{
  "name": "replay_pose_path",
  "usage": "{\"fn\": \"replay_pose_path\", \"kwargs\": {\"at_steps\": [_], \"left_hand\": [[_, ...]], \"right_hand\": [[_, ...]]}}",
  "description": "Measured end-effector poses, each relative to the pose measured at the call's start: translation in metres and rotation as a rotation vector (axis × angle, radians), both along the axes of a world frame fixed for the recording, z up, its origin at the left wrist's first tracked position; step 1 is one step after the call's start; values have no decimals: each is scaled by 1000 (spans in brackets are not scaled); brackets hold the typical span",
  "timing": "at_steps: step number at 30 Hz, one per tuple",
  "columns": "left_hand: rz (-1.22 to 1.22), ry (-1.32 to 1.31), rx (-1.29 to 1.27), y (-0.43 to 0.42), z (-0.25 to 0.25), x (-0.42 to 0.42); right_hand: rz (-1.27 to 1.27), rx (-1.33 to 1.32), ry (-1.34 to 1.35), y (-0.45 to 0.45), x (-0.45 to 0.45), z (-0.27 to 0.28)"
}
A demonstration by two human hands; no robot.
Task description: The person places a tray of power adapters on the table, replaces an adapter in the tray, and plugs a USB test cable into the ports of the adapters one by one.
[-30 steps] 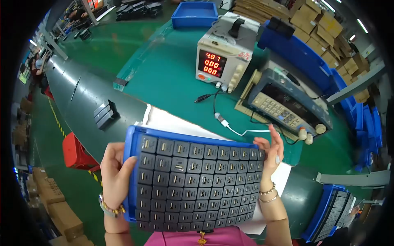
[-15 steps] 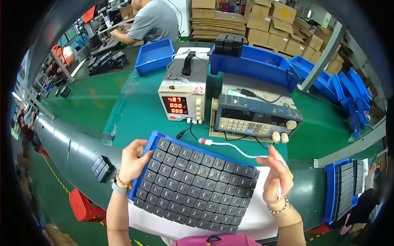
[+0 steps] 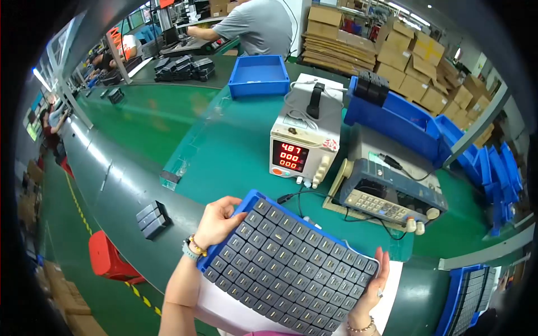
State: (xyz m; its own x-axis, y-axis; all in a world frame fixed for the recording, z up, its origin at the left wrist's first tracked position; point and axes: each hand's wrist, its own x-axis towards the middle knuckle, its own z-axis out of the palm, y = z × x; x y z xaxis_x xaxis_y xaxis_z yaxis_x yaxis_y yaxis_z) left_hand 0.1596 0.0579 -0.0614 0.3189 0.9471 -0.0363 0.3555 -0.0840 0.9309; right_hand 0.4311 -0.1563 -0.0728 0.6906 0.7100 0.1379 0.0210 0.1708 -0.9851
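Observation:
A blue tray [image 3: 250, 200] filled with rows of black rectangular blocks [image 3: 291, 263], each with a small slot on top, is tilted in front of me. My left hand [image 3: 219, 223] grips its upper left edge, thumb over the rim. Along the right edge, my right hand [image 3: 372, 290] presses its palm and straightened fingers against the side. A white cable [image 3: 361, 252] runs behind the tray's upper edge towards that hand. Something small and white shows at the right fingers; I cannot make out what. White paper [image 3: 393, 280] lies beneath the tray.
Beyond the tray stand a white power supply [image 3: 302, 140] reading 4.87 and a blue-grey bench instrument [image 3: 392, 190]. Black blocks [image 3: 152, 219] lie at left, near a red stool [image 3: 109, 257]. Blue bins [image 3: 259, 75] sit behind. Another person [image 3: 255, 28] works at the far bench.
My right hand has come down from above the tray's right side onto its edge. The tray has shifted and turned slightly clockwise, left hand still gripping. The camera view has swung left.

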Motion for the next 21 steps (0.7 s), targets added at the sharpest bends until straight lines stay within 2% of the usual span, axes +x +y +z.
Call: {"fn": "replay_pose_path", "kwargs": {"at_steps": [3, 6, 7, 12, 16, 18, 21], "left_hand": [[-18, 69, 130, 4, -6, -4], [102, -109, 37, 1, -4, -13], [126, -200, 37, -1, -4, -17], [122, -102, 82, 12, -16, -23], [89, -95, 0, 13, -15, -21], [85, -124, 0, 13, -17, -21], [64, -99, 64, 18, -26, -27]], "right_hand": [[43, 37, -78, -3, 2, 3], [100, 80, -252, 11, 5, 17], [117, 79, -227, 20, 8, 19], [171, 107, -208, 55, 14, 17], [161, 55, -329, 49, 19, 14], [41, -67, -630, 48, 36, 29], [121, -156, -535, 46, 61, 62]]}}
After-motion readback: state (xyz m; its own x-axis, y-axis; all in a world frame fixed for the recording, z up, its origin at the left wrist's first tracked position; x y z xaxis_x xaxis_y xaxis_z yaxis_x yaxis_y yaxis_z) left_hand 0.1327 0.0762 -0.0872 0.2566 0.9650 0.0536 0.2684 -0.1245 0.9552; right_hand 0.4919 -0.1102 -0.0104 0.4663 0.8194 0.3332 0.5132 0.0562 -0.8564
